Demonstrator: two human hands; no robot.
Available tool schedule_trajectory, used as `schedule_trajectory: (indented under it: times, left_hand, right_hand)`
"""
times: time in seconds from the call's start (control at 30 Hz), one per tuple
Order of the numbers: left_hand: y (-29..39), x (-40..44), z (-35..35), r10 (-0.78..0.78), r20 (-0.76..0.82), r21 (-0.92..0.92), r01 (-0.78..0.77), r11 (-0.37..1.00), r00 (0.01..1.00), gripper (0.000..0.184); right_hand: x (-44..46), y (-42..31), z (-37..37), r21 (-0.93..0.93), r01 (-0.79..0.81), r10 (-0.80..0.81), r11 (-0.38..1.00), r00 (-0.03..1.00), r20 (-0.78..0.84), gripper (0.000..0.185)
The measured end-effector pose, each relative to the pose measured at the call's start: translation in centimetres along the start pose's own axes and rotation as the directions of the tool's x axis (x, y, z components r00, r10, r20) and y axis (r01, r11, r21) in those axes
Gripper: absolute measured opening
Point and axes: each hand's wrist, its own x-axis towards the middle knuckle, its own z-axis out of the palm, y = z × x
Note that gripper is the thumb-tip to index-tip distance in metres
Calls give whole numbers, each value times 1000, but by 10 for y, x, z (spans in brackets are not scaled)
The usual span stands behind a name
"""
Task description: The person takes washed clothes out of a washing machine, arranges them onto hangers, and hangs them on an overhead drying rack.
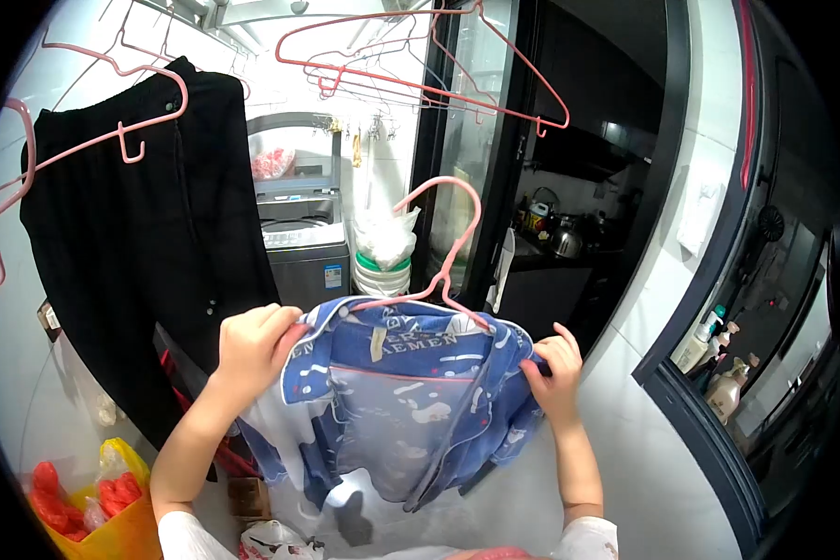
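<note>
2 bare hands fill my feed: the left hand point(255, 350) pinches the blue shirt point(406, 397) at 9 o'clock, the right hand point(555, 369) at 3. It hangs between them, shoulder line running 9-to-3. The pink hanger point(456, 254) rises towards 12, its neck nearer my right; its ends I can't make out.
</note>
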Motion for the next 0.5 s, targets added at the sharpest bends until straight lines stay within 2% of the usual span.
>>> schedule_trajectory:
  times: [0.03,0.13,0.17,0.2,0.27,0.33,0.4,0.47,0.5]
  left_hand:
    - [0,5,1,6,-18,-3,-6,1000,1000,13]
    - [10,24,-6,-34,8,-28,35,999,999,14]
    - [20,33,-18,-103,56,-30,104,994,993,18]
    - [24,40,-27,-73,28,-38,74,997,997,30]
    - [35,44,-52,-51,-125,10,53,999,991,42]
    - [34,26,-74,-64,-191,-57,54,997,980,45]
    - [27,-7,-87,-56,-241,-65,42,997,969,40]
    - [28,-42,-95,-131,-251,-75,116,990,959,34]
    - [29,-59,-97,-226,-242,-106,206,973,944,31]
  right_hand:
    - [6,3,1,-9,34,-34,999,999,-26,16]
    - [17,23,8,67,-65,70,996,995,-70,16]
    - [28,30,8,95,-27,39,995,991,-126,15]
    - [40,35,5,110,-50,64,993,990,-125,14]
    - [67,46,-5,110,-44,59,993,988,-146,13]
    - [96,54,-19,86,-31,45,996,986,-158,13]
    - [124,56,-36,85,-51,66,995,980,-186,12]
    - [151,67,-51,44,-31,41,999,969,-242,12]
    - [163,67,-60,30,-46,52,998,963,-263,12]
